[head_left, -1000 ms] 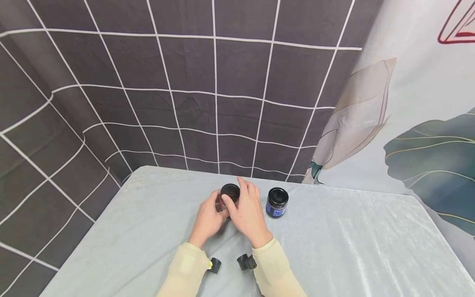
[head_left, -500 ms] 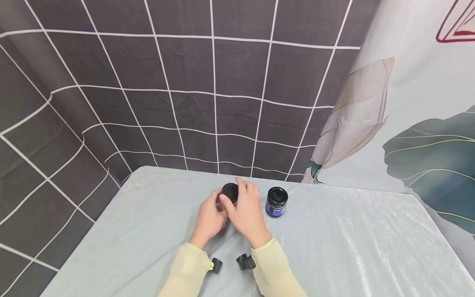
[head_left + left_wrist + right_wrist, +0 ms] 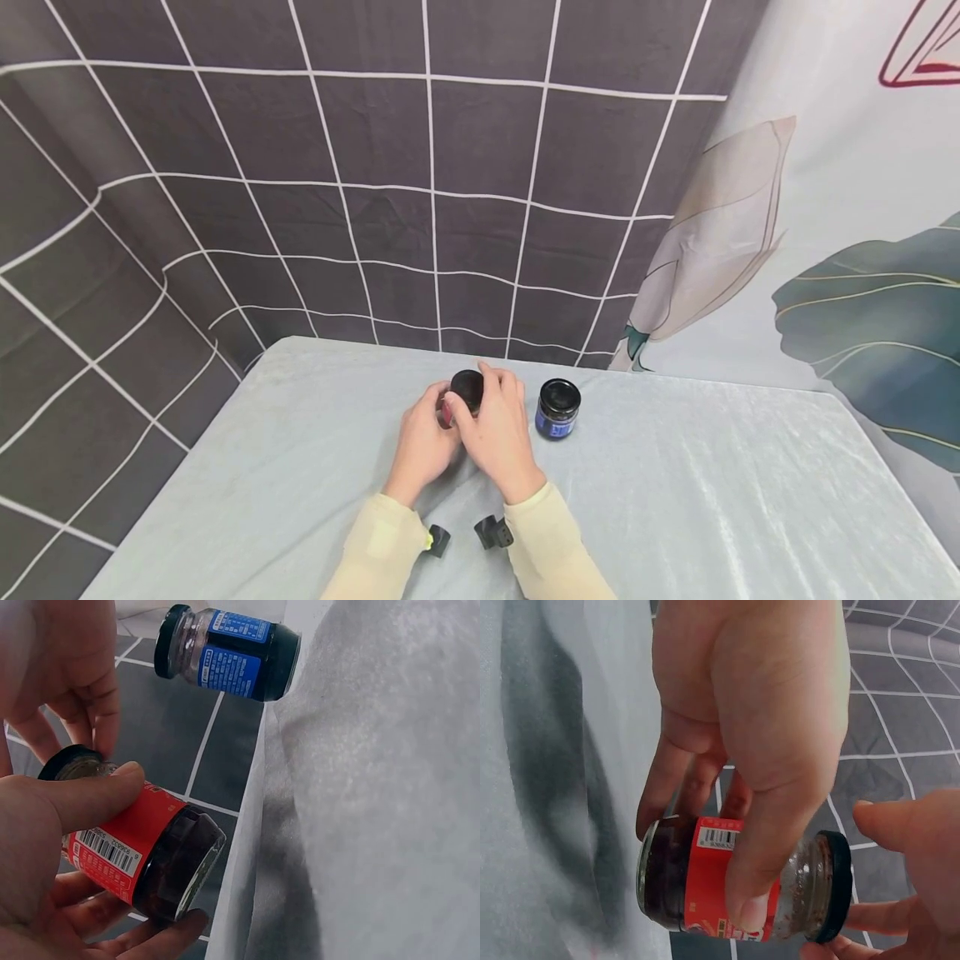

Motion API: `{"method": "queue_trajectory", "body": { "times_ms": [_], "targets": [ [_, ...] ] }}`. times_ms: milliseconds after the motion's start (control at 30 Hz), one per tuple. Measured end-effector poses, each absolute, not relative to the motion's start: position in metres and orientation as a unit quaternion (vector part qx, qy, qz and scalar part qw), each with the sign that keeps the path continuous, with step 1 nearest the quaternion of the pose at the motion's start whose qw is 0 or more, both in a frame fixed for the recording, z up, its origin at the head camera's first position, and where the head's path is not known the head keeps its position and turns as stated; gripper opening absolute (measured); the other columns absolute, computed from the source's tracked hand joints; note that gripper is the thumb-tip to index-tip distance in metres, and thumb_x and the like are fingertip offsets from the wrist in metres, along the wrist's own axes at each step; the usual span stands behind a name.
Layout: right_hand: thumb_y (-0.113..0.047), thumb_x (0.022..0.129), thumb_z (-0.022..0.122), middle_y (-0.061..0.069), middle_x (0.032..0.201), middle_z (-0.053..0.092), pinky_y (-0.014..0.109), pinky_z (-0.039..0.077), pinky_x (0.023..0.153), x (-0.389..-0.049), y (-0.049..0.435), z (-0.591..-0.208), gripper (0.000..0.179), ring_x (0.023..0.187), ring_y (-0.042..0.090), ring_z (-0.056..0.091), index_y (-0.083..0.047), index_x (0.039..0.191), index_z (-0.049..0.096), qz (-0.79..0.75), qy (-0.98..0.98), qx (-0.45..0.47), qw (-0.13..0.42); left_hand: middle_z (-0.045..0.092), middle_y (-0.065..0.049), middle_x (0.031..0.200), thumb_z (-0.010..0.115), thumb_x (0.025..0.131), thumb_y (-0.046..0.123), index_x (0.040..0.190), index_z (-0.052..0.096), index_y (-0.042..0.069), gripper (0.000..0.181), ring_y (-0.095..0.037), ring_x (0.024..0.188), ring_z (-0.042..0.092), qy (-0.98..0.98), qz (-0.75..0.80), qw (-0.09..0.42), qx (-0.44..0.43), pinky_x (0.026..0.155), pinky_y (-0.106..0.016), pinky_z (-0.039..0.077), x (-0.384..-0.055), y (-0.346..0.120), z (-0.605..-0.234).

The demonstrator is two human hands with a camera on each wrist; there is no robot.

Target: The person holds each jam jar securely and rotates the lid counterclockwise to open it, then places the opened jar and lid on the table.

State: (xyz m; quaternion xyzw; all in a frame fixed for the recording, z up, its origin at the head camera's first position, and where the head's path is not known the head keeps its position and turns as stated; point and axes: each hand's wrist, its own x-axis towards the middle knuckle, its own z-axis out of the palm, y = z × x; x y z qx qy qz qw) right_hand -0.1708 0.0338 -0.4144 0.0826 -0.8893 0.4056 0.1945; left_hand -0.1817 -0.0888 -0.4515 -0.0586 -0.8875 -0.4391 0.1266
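A glass jar with a red label (image 3: 133,840) and a black lid (image 3: 467,387) is held between both hands at the middle of the table. My left hand (image 3: 426,442) grips its left side; in the left wrist view the thumb (image 3: 112,791) lies on the label, with fingers around the lower part. My right hand (image 3: 498,433) holds the jar from the right, its thumb (image 3: 754,877) across the label in the right wrist view. Dark contents fill the lower part, below clear glass. The base shows in the left wrist view, apart from the cloth.
A second jar (image 3: 557,408), with a blue label and black lid, stands upright just right of my right hand. Pale grey cloth (image 3: 690,483) covers the table. A dark curtain with white grid lines (image 3: 390,225) hangs behind, and a leaf-patterned one at right.
The red-labelled jar has turned or tilted slightly between the hands, and a little more red shows at its left. Both hands stay in almost the same place. The blue-labelled jar stands still.
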Motion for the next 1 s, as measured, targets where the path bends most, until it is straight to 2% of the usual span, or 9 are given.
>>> {"method": "queue_trajectory", "body": {
  "times_ms": [233, 433, 733, 1000],
  "targets": [
    [-0.033, 0.089, 0.073, 0.024, 0.12, 0.057, 0.05, 0.046, 0.09, -0.1716, 0.0303, -0.4156, 0.06, 0.109, 0.039, 0.051, 0.01, 0.129, 0.059, 0.402, -0.886, 0.065, 0.223, 0.069, -0.016, 0.113, 0.077, 0.083, 0.014, 0.129, 0.059, 0.001, 0.051, -0.026, 0.094, 0.067, -0.89, -0.432, 0.134, -0.055, 0.073, -0.035, 0.053, -0.1792, -0.0857, -0.4488],
    [-0.032, 0.087, 0.075, 0.022, 0.117, 0.058, 0.049, 0.047, 0.087, -0.1729, 0.0287, -0.4167, 0.058, 0.106, 0.038, 0.051, 0.01, 0.125, 0.062, 0.404, -0.883, 0.057, 0.233, 0.069, -0.014, 0.112, 0.074, 0.084, 0.013, 0.129, 0.06, 0.003, 0.049, -0.023, 0.09, 0.066, -0.892, -0.428, 0.138, -0.044, 0.071, -0.033, 0.052, -0.1778, -0.0836, -0.4487],
    [-0.033, 0.086, 0.077, 0.023, 0.112, 0.06, 0.049, 0.046, 0.088, -0.1751, 0.0289, -0.4167, 0.058, 0.106, 0.039, 0.052, 0.013, 0.119, 0.065, 0.41, -0.88, 0.041, 0.237, 0.069, -0.014, 0.112, 0.074, 0.083, 0.013, 0.124, 0.061, 0.004, 0.044, -0.028, 0.1, 0.067, -0.888, -0.432, 0.151, -0.042, 0.083, -0.043, 0.054, -0.1763, -0.0809, -0.4476],
    [-0.033, 0.084, 0.08, 0.023, 0.108, 0.061, 0.05, 0.046, 0.087, -0.1761, 0.0299, -0.4167, 0.058, 0.103, 0.039, 0.054, 0.012, 0.117, 0.066, 0.41, -0.877, 0.038, 0.246, 0.069, -0.013, 0.11, 0.075, 0.082, 0.012, 0.122, 0.062, 0.005, 0.043, -0.029, 0.1, 0.067, -0.889, -0.428, 0.159, -0.037, 0.084, -0.044, 0.054, -0.1755, -0.0791, -0.4467]
  ]
}}
